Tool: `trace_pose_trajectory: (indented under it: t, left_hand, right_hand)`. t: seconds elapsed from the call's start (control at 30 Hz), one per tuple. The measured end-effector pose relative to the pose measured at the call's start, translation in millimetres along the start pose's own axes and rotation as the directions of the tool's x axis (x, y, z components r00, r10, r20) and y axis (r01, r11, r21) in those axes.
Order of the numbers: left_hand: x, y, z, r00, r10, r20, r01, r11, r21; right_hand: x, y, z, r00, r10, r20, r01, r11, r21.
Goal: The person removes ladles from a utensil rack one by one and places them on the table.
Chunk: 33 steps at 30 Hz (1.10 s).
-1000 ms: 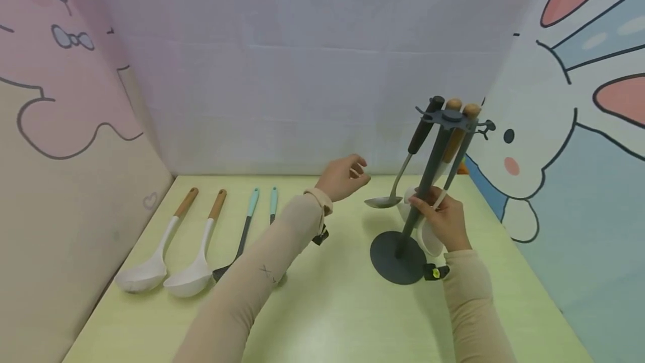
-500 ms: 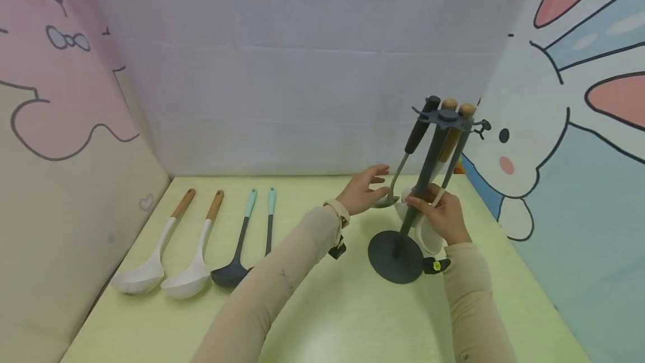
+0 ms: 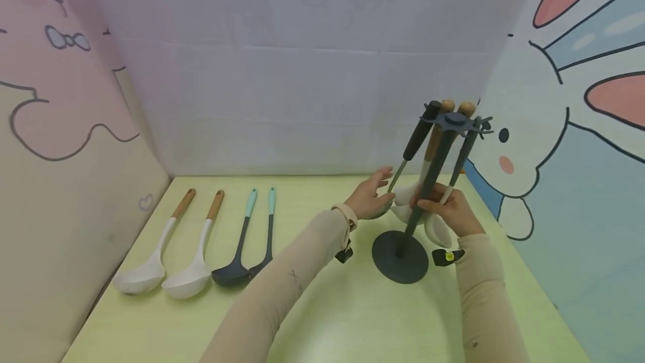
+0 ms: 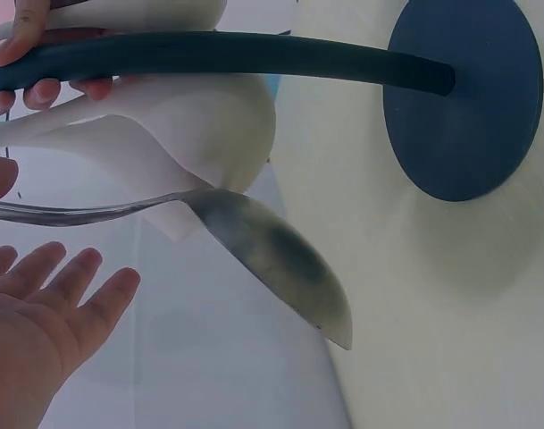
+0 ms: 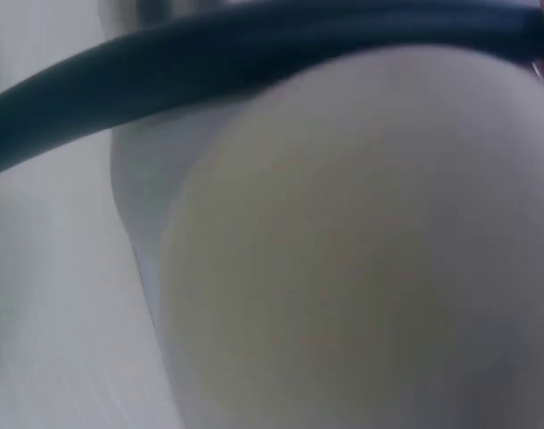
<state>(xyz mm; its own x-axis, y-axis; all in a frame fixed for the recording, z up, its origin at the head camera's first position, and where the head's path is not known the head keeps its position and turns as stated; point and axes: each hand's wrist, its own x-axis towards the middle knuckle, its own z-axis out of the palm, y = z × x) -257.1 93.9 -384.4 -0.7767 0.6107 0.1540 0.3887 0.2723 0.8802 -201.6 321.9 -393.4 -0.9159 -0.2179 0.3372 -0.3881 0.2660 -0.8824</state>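
Observation:
My right hand (image 3: 457, 210) grips the pole of a dark utensil stand (image 3: 400, 256), thumb and fingers wrapped round it. From the stand's hooked top hang a metal ladle (image 3: 417, 138) with a dark brown handle, and several white ladles (image 4: 209, 134), some with wooden handles and one with a grey handle. My left hand (image 3: 370, 195) is beside the metal ladle's shank, fingers spread. In the left wrist view, the thumb lies on one side of that shank and the fingers on the other, with a gap showing. A white bowl (image 5: 370, 250) fills much of the right wrist view.
To the left on the pale table (image 3: 347, 307) lie two white ladles (image 3: 188, 282) with wooden handles and two dark utensils with mint handles, one a ladle (image 3: 232, 272), the other (image 3: 262, 265) partly behind my left sleeve. Printed walls stand at both sides and the back.
My left hand has moved right to the metal ladle. The stand's top and its hanging ladles have turned a little, while my right hand keeps hold of the pole.

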Motion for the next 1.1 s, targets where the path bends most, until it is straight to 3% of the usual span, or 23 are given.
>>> trace_pose_trajectory:
  t: [0.2,0.37,0.67,0.73,0.8,0.9,1.0,1.1]
  left_hand:
    - [-2.5,1.9,4.5,0.998,0.047,0.041,-0.048,0.999,0.026]
    - [-1.9,1.3,6.2,0.998,0.044,0.039,-0.045,0.998,0.036]
    - [1.0,-2.8,2.4,0.999,0.047,0.000,-0.047,0.996,0.078]
    - [0.4,-3.5,1.3,0.999,0.051,0.010,-0.051,0.996,0.075]
    - [-0.3,-3.9,0.5,0.998,0.055,0.016,-0.055,0.996,0.069]
    - [-0.8,-5.4,0.3,0.998,0.053,0.016,-0.054,0.997,0.057]
    - [-0.7,-7.2,1.3,0.999,0.052,0.012,-0.053,0.998,0.044]
    - [-0.5,-8.5,2.3,0.999,0.049,0.009,-0.049,0.998,0.030]
  right_hand:
    - [-0.4,1,-7,0.997,0.015,0.079,-0.017,1.000,0.022]
    - [-1.0,4,-8,0.997,0.018,0.078,-0.018,1.000,0.006]
    - [-6.0,-3,5,0.998,0.021,-0.054,-0.021,1.000,0.011]
    - [-7.5,-5,10,0.992,0.029,-0.125,-0.035,0.998,-0.050]
    - [-8.9,-8,16,0.973,0.041,-0.228,-0.077,0.986,-0.151]
    - [-10.1,-10,27,0.916,0.044,-0.398,-0.164,0.948,-0.271]
    - [-11.2,-12,38,0.857,0.022,-0.515,-0.191,0.941,-0.278]
    - [-11.0,-11,45,0.820,-0.029,-0.572,-0.134,0.961,-0.241]
